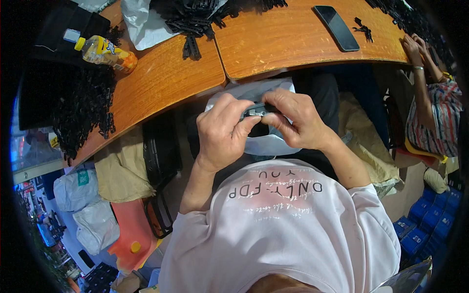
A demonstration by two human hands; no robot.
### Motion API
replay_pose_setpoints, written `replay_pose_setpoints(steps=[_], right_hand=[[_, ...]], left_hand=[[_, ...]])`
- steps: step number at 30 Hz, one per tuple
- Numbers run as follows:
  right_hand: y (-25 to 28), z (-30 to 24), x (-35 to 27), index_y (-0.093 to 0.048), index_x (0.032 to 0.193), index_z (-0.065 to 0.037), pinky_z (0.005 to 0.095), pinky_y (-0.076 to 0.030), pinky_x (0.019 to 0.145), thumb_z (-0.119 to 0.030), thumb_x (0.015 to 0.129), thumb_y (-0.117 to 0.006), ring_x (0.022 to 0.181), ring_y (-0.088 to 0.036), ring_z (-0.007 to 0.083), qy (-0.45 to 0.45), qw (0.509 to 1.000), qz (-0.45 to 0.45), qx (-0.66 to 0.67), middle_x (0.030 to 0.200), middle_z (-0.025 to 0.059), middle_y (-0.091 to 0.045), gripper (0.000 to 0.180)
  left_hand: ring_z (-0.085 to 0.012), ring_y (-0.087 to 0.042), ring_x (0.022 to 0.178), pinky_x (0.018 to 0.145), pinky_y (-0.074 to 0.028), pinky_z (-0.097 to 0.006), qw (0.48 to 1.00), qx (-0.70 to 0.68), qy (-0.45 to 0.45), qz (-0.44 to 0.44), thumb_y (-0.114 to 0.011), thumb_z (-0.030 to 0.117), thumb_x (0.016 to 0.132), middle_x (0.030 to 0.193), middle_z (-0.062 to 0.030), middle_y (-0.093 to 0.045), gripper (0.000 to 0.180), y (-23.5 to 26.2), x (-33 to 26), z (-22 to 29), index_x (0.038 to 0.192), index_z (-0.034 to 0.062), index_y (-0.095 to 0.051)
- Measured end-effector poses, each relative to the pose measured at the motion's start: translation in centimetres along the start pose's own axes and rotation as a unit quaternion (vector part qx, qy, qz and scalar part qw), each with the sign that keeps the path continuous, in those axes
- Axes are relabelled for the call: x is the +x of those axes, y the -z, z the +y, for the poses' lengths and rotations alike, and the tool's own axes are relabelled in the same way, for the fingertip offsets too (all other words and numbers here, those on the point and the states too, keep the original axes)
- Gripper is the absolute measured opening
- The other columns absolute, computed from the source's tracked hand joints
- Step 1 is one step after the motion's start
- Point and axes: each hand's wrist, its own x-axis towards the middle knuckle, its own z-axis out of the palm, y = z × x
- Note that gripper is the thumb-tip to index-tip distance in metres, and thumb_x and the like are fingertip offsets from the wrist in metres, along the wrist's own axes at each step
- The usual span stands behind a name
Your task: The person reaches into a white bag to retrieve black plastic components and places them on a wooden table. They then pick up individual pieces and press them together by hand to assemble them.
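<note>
- Left hand: fingers curled closed, thumb and forefinger pinching the left end of a small black and grey part, held in the air in front of the chest, below the near edge of the tabletop.
- Right hand: likewise closed, fingertips pressing the right end of the same part; the two hands nearly touch, and the part is mostly hidden between them.
- White plastic bag: thin, crumpled film lying in the lap directly under the hands; its mouth is open toward them.
- Tabletop: two curved wooden boards with an orange, streaked grain, meeting at a narrow seam; their rounded near edges arc just above the hands, leaving a dark gap between edge and lap.
- Heaps of black plastic parts: small, spiky, matt pieces piled on the left board up to its edge; a second heap lies at the far side, beside a crumpled white bag.
- Bottle: clear plastic, yellow cap, lying on its side at the left.
- Phone: flat, dark, glossy slab on the right board, with bare wood around it.
- Another person's hand: rests on the far right edge of the tabletop, well apart from the part.
- Blue crates: stacked at the lower right on the floor.
</note>
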Motion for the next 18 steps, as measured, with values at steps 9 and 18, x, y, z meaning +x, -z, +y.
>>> replay_pose_setpoints(steps=[9, 18], right_hand=[[-0.8, -0.6, 0.0, -0.063, 0.093, 0.001, 0.0394, -0.046, 0.052, -0.011, 0.076, -0.079, 0.06, -0.061, 0.0332, 0.045, 0.995, 0.083, -0.042, 0.072, 0.015, -0.06, 0.026], [-1.0, -0.4, 0.3, -0.063, 0.094, 0.003, 0.0369, -0.048, 0.052, -0.012, 0.075, -0.081, 0.061, -0.063, 0.0302, 0.073, 0.991, 0.105, -0.04, 0.071, 0.0136, -0.06, 0.031]], left_hand=[[-0.0147, -0.06, 0.077, 0.063, -0.047, -0.026, 0.985, -0.158, 0.067, -0.015, -0.08, 0.015, 0.081, 0.092, -0.0063, -0.062, 0.034, 0.1, -0.3, -1.2, 0.111, 0.0022, -0.07], [-0.0158, -0.058, 0.095, 0.082, -0.045, -0.026, 0.941, -0.328, 0.083, 0.005, -0.08, 0.018, 0.082, 0.103, -0.0074, -0.062, 0.034, -0.8, -0.6, -2.5, 0.109, 0.0009, -0.07]])
